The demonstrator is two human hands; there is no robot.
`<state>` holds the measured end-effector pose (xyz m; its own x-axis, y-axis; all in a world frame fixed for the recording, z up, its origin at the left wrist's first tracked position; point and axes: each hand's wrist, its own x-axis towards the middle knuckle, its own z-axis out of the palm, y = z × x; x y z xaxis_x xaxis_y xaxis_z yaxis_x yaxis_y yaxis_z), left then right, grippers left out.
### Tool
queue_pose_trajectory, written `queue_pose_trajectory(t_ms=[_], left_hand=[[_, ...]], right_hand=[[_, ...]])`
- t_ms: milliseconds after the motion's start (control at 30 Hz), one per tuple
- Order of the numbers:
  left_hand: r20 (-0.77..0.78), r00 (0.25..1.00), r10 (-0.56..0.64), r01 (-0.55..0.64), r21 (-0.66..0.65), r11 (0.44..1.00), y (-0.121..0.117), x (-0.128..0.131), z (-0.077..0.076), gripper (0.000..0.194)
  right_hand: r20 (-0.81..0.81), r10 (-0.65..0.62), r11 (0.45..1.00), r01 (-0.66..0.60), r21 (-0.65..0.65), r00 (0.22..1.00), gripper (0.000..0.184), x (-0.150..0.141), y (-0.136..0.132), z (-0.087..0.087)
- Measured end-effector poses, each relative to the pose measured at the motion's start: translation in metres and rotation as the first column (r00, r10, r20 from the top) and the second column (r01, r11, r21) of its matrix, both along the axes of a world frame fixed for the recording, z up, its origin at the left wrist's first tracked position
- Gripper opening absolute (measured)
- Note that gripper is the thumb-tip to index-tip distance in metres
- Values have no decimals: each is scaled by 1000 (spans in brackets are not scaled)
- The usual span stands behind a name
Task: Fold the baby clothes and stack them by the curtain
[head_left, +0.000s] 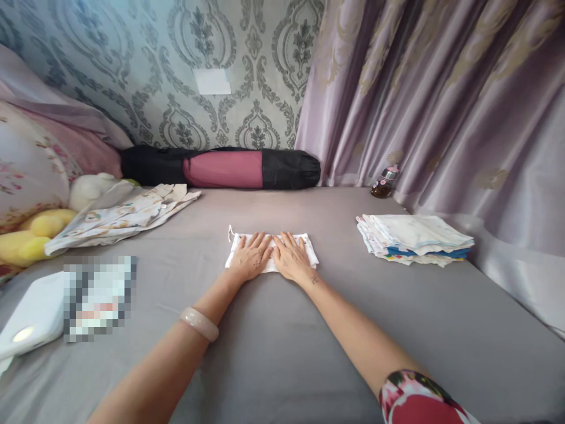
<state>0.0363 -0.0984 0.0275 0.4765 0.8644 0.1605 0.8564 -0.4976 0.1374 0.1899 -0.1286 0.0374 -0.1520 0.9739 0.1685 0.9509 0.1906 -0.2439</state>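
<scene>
A small white folded cloth [270, 266] with faint dark marks lies flat on the grey sheet, a thin white cord loop sticking up at its far left corner. My left hand [251, 257] presses flat on its left half, fingers stretched forward. On the right half rests my right hand [291, 257], also flat with its fingers spread. The two hands nearly meet over the middle and cover much of the cloth, so its full print is hidden.
Folded fabrics [415, 235] form a stack at the right. A bottle [385, 182] stands near the curtain. A printed garment [128, 212], yellow plush toy [37, 232] and white device [39, 309] lie left. A black and pink roll [223, 169] lines the wall.
</scene>
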Motion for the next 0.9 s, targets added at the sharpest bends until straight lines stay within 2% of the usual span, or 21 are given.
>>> queue_pose_trajectory(t_ms=[167,367,467,733,900], left_hand=[[-16,1000,-4,4,16,1000,0,-1,0,49],[3,1000,-29,29,-55,998,9,-7,10,44],[12,1000,-3,3,-25,1000,12,-15,13,44],[-46,999,-9,9,-8,1000,9,-28,-3,53],[-52,998,-17,17,-2,1000,11,-28,-5,54]], right_hand=[[6,-6,1000,6,3,1000,49,-1,0,1],[18,41,990,-38,-136,999,51,9,6,14],[53,53,995,-48,-89,997,51,19,6,16],[63,33,999,-30,-35,997,51,25,1,-1],[67,27,999,-24,-48,997,52,24,3,-1]])
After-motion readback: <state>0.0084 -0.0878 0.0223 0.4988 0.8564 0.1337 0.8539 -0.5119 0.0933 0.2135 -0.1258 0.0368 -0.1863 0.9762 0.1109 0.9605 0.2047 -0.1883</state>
